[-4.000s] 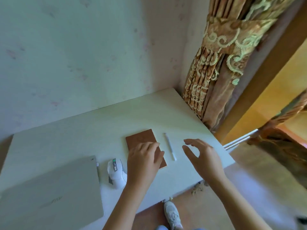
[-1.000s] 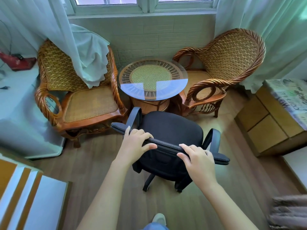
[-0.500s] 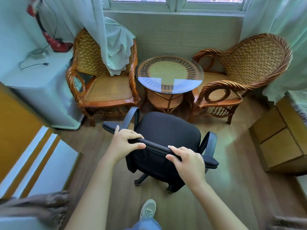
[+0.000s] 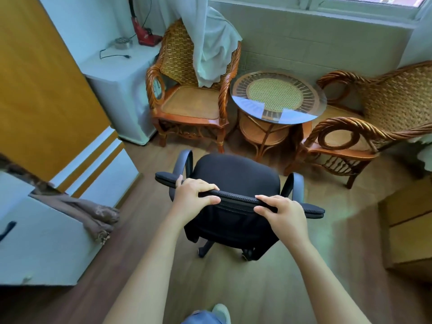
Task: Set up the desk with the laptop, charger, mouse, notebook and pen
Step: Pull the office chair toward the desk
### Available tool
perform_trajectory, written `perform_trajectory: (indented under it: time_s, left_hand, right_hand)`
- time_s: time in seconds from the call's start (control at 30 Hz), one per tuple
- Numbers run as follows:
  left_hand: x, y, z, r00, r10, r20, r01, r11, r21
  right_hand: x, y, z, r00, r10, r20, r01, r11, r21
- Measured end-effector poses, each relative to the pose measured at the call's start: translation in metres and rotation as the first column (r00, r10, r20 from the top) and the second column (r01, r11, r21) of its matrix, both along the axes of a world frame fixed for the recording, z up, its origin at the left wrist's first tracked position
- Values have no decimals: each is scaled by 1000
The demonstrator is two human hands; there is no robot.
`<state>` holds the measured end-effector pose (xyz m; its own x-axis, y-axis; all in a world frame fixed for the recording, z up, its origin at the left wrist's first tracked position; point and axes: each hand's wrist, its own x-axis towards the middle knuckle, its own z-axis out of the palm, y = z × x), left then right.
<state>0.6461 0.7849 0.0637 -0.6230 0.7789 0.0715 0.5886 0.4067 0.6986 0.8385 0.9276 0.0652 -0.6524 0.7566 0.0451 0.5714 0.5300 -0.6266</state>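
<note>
Head view: left hand (image 4: 192, 194) and right hand (image 4: 281, 212) both clamp the top edge of the black chair (image 4: 236, 176) backrest. Beyond the chair stand a round table (image 4: 278, 97) and wicker chairs (image 4: 187, 90). No laptop, mouse, notebook or pen is in sight.

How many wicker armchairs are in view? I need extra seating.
2: one wicker armchair left of the round glass-topped table, under a draped curtain; the other right of it, partly cut off by the frame.

desk (image 4: 39, 242) cut off at left edge; office chair (image 4: 236, 174) base mostly hidden.
</note>
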Motion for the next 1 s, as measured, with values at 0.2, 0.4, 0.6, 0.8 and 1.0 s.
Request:
perform_trajectory:
  time_s: [0.2,0.4,0.6,0.8,1.0]
  left_hand:
    - [29,-26,-6,997,60,-48,-58,998,32]
    - [71,-58,-12,991,104,-85,-102,994,30]
    - [119,-107,-16,986,132,-98,-128,991,41]
    - [172,-165,-9,980,181,-88,-175,982,69]
    - [222,-220,-10,962,258,-91,-250,964,87]
  right_hand:
    - [21,-23,-6,999,14,-39,-14,1000,-2]
    - [54,-43,-7,998,43,-46,-44,999,-25]
    - [97,-89,-10,995,64,-78,-63,998,17]
    - [144,-147,-8,990,91,-110,-86,995,50]
    - [186,-197,-11,985,156,-80,-149,985,92]
